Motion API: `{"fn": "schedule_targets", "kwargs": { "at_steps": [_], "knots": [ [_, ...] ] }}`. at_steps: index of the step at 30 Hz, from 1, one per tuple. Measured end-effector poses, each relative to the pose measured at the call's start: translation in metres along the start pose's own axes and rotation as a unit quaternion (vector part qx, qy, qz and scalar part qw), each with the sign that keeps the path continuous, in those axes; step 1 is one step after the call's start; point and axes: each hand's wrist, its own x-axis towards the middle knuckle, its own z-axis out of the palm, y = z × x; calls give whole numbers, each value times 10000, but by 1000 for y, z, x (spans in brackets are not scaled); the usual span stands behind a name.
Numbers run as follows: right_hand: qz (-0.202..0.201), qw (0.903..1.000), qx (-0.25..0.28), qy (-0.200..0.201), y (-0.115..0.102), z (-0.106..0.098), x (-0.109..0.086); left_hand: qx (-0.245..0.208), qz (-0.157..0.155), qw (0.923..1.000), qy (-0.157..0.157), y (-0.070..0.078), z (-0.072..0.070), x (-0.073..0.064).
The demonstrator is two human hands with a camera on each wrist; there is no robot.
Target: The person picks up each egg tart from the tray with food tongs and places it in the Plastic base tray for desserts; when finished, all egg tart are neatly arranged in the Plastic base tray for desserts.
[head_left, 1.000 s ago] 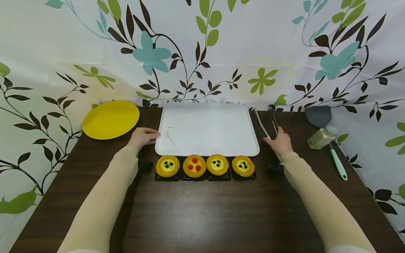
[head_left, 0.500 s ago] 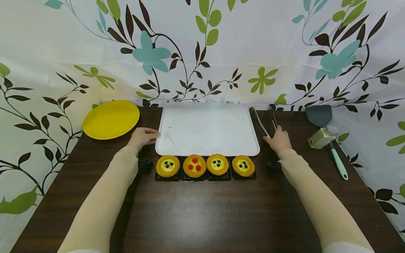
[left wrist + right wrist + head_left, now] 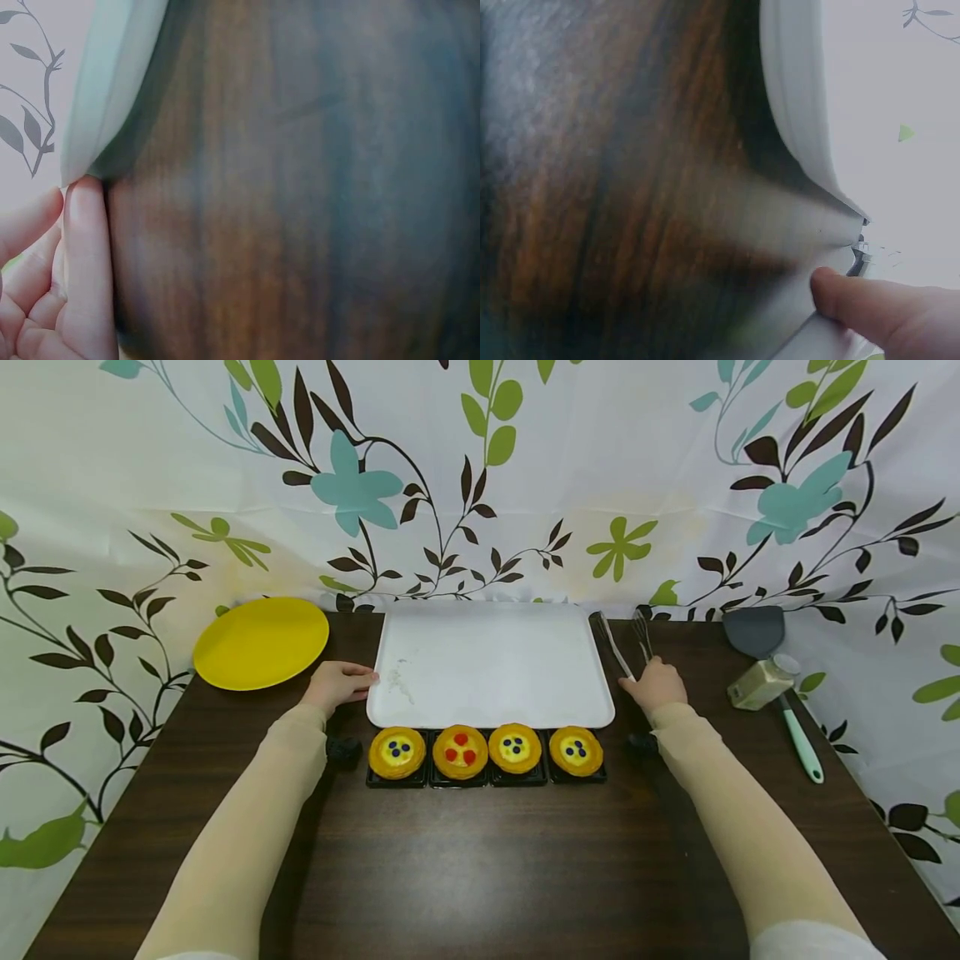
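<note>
A large white tray (image 3: pixel 491 664) lies at the back middle of the dark table in the head view. My left hand (image 3: pixel 335 683) is at its left edge, and in the left wrist view thumb and a finger (image 3: pixel 86 210) pinch the rim. My right hand (image 3: pixel 656 683) grips metal tongs (image 3: pixel 617 647) to the right of the tray; their slotted tips spread apart towards the back. In the right wrist view, the thumb (image 3: pixel 855 300) lies over one arm of the tongs. Most of the right hand's fingers are hidden there.
Several round tarts with blue or red toppings, one of them a red-topped tart (image 3: pixel 461 752), sit in black holders before the tray. A yellow plate (image 3: pixel 261 643) is at left. A spatula (image 3: pixel 801 743) and a jar with a white lid (image 3: pixel 763 683) lie at right. A patterned cloth (image 3: pixel 480 485) hangs behind.
My right hand has slid slightly leftwards and towards the back along the tongs. The left hand and the tray stay where they were.
</note>
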Motion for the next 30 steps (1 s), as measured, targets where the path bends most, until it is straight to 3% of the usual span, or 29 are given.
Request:
{"fn": "schedule_targets", "kwargs": {
  "at_steps": [14,25,30],
  "knots": [
    [265,9994,-197,-80,-3,0,-4,-36,-59,10000,-23,0,1,1],
    [243,9991,-292,-189,1,3,-4,-61,-59,10000,29,-2,3,0],
    [183,9992,-245,242,1,3,-3,-13,-40,10000,71,-6,2,2]
  ]
}}
